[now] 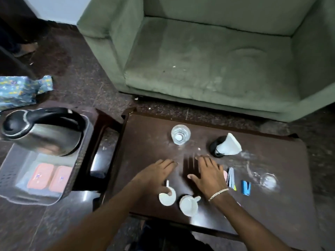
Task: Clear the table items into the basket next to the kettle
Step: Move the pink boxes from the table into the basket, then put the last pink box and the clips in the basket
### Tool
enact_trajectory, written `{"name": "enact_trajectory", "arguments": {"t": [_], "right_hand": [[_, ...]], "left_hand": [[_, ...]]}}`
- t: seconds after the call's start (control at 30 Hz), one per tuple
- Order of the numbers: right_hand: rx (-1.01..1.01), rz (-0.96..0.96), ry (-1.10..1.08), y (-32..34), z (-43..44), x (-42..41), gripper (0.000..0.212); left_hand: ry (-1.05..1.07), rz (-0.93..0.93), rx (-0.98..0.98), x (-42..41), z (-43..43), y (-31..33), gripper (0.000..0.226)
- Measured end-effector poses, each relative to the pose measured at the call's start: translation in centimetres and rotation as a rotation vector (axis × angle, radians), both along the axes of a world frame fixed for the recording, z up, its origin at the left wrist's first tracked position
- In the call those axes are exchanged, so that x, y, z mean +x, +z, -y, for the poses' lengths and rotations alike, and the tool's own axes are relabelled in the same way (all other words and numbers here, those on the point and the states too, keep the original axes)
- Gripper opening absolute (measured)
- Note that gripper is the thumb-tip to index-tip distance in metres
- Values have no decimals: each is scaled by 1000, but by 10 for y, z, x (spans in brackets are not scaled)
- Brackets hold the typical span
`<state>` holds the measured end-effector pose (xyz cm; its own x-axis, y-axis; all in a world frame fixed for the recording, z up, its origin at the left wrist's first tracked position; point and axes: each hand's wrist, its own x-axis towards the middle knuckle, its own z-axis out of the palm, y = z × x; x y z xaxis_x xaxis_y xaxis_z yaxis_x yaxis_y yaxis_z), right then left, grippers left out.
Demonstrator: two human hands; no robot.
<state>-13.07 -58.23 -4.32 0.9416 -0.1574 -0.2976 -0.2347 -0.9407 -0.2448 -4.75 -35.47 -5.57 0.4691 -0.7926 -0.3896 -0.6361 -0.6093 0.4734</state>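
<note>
Both hands lay flat and empty, fingers spread, mid-table (145, 142): the left hand (156, 175) beside a white saucer (165, 197), the right hand (208, 176) above a cup (188, 205). The basket (10, 176) sat off the left edge, kettle (43, 134) just behind it.

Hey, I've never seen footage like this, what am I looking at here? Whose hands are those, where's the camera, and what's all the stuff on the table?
There is no machine here. The one picture comes from a camera worn on a person's head, looking down at their own bare hands over a dark wooden table. The left hand and right hand are spread flat and hold nothing. On the table sit a glass, a small white saucer, a white cup, a black holder with white paper, some sachets and a small blue item. To the left, a metal kettle stands beside a clear basket holding two orange packets.
</note>
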Motion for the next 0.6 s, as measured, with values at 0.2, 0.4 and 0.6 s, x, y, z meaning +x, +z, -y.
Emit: {"name": "enact_trajectory", "arguments": {"t": [0.2,0.4,0.6], "right_hand": [[2,-67,-146,-18,82,-45,56],[99,-77,-363,-38,129,-65,41],[235,-171,-534,-56,133,-55,33]], "left_hand": [[3,-48,-10,-27,109,-25,111],[-97,28,83,-50,191,-51,120],[-144,93,162,-61,211,-67,115]]}}
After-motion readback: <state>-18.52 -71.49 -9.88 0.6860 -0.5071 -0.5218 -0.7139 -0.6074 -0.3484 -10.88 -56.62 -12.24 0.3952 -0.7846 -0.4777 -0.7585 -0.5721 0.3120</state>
